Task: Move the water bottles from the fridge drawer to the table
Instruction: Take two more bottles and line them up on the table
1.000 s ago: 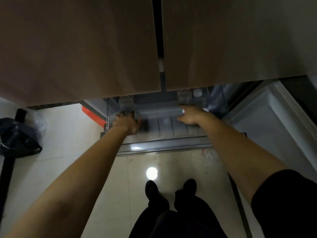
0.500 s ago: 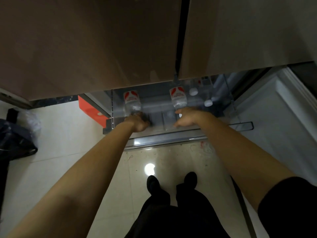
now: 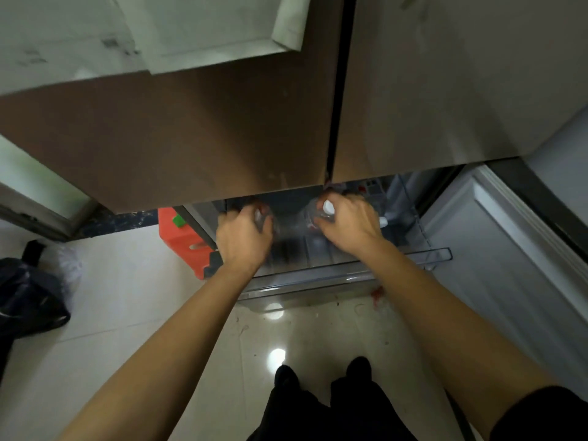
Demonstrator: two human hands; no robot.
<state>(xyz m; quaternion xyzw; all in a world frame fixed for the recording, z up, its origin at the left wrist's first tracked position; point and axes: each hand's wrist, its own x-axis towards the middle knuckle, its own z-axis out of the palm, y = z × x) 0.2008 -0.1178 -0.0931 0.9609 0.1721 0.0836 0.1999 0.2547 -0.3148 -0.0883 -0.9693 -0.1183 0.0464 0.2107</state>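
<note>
- Head view is looking straight down at an open fridge drawer (image 3: 350, 275) sticking out over a shiny tiled floor (image 3: 127, 313), with both bare arms reaching into it.
- The left hand (image 3: 243, 238) is curling around a clear water bottle (image 3: 264, 218) at the drawer's left side, fingers wrapping the top part, so it's clamping on it.
- The right hand (image 3: 348, 222) is closing on a second bottle (image 3: 315, 214), its white cap (image 3: 328, 206) poking out beside the thumb.
- Another white cap (image 3: 383, 221) is showing just right of that hand, deeper in the drawer; the rest of that one is too dark to make out.
- The closed brown fridge doors (image 3: 222, 132) are hanging over the drawer's back half and blocking the view there.
- An orange stool (image 3: 181, 240) is sitting on the floor just left of the drawer, a dark bag (image 3: 28, 297) lying further left.
- A white door panel (image 3: 509, 249) is standing open on the right.
</note>
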